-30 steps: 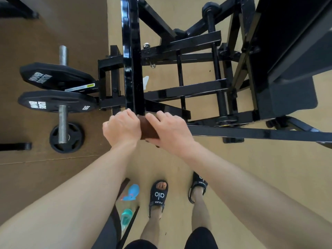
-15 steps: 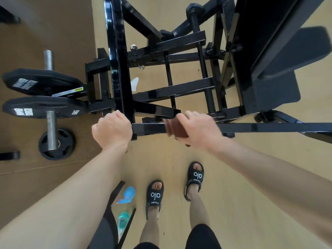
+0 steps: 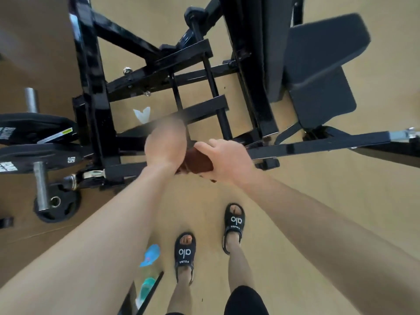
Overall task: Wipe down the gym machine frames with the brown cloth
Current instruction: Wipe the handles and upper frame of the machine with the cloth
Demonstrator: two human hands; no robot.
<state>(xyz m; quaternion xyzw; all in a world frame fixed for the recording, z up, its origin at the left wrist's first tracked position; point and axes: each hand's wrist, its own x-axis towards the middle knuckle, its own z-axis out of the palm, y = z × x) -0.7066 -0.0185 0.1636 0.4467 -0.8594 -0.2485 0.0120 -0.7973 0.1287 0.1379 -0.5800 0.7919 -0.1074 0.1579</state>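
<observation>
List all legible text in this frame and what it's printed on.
"alo", upside down to the camera: strap of the left sandal.
"alo", upside down: strap of the right sandal.
"15KG", sideways: rim of the nearer weight plate.
White lettering on both weight plates: cut off at the frame edge, unreadable.
Small word under "alo" on each sandal: too small.
White-and-yellow sticker on the farther plate: blurred.
</observation>
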